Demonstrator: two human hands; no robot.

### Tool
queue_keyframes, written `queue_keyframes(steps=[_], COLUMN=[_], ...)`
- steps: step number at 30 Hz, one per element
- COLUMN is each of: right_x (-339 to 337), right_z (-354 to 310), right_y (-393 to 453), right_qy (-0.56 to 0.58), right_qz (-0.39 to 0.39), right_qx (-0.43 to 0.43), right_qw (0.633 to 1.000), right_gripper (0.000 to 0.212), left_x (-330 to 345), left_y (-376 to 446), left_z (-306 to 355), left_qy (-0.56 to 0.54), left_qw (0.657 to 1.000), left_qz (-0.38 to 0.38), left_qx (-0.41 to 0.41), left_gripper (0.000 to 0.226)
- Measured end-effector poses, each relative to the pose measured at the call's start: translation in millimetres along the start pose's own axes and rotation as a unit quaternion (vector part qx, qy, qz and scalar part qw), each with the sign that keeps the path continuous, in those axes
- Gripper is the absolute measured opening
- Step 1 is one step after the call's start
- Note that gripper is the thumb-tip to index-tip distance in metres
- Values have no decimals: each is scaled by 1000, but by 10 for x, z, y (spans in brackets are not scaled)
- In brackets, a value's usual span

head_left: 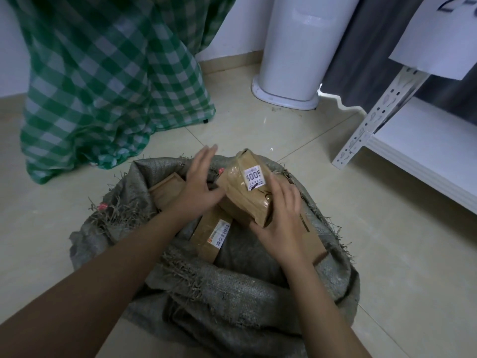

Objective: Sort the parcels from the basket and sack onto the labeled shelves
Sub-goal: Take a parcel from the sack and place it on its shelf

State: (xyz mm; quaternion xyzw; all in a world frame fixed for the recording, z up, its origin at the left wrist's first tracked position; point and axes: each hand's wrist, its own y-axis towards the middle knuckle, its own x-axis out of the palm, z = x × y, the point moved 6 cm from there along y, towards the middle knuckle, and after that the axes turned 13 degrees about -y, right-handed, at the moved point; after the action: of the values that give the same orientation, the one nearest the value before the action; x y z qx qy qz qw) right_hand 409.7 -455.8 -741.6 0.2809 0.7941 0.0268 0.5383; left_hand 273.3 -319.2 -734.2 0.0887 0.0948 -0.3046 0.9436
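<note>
Pale tiled floor (258,130), white wall behind, dim light. Far left, a green-and-white checked cloth (103,73) hung down and pooled on the tiles. Front and centre, the grey woven sack (232,306) sat on the floor, mouth rolled wide open w/ frayed edges, a red tag (102,206) on its left rim.

Inside the sack, left side: a brown cardboard parcel (167,189), partly hidden under the left forearm. Left hand (198,184) was over the sack, fingers straight and spread, blurred, palm facing the lifted parcel; thumb looked right at its left face, but contact — can't tell. Holding nothing.

Middle of the sack: a flat brown parcel w/ barcode label (214,233) lay tilted, just below the lifted one.

Then the main item: a brown taped parcel (245,192), raised above the sack's mouth, tilted, white sticker (254,178) w/ printed digits facing up. Right hand (281,223) gripped its near right corner, thumb under the lower edge, fingers curved over the right side. Beneath that hand, another cardboard box (312,239) rested against the sack's right wall.

Further right, at the back: a white cylindrical appliance (291,60) on the floor, a dark grey curtain (366,47) beside it. Far right: white metal shelf unit (426,146), perforated upright, low shelf board, and a paper label (438,34) hanging at top, only partly legible.
</note>
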Motion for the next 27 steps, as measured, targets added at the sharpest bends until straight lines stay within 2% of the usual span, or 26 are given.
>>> queue_keyframes(steps=[3, 6, 9, 12, 15, 17, 19, 21, 23, 24, 27], right_x=[15, 26, 18, 12, 29, 27, 13, 27, 96, 122, 167], right_z=[-36, -38, -73, -64, -12, 11, 26, -22, -94, -125, -112], right_y=[-46, -41, -33, -19, 19, 58, 84, 83, 59, 44, 41], right_qy=[2, 0, 3, 12, -46, -31, 16, 47, 80, 101, 216], right_qz=[9, -9, -58, -74, -111, -120, -73, -24, -29, -47, -77], right_qx=[-56, -61, -68, -13, 38, 72, 122, 155, 169, 174, 199], right_qw=[998, 998, 996, 997, 992, 990, 990, 986, 982, 979, 953], right_gripper=[101, 99, 103, 100, 108, 110, 107, 108, 107, 102, 76], left_x=[185, 219, 222, 233, 261, 231, 146, 176, 288, 287, 181], left_y=[-1, -2, 7, 27, 21, 13, 14, -6, -35, -28, 37], left_z=[59, 33, -10, -8, 82, 141, 60, -132, -228, -223, -168], left_qy=[19, 36, 23, 65, 68, 94, 100, -35, -180, -195, -173], left_qw=[992, 988, 988, 988, 991, 994, 987, 960, 919, 917, 947], left_qz=[-122, -146, -140, -133, -118, -56, 44, 74, 53, 48, 49], left_qx=[-10, -30, -58, -34, -2, -19, -119, -267, -348, -344, -266], left_gripper=[91, 92, 81, 91, 94, 102, 116, 120, 109, 101, 85])
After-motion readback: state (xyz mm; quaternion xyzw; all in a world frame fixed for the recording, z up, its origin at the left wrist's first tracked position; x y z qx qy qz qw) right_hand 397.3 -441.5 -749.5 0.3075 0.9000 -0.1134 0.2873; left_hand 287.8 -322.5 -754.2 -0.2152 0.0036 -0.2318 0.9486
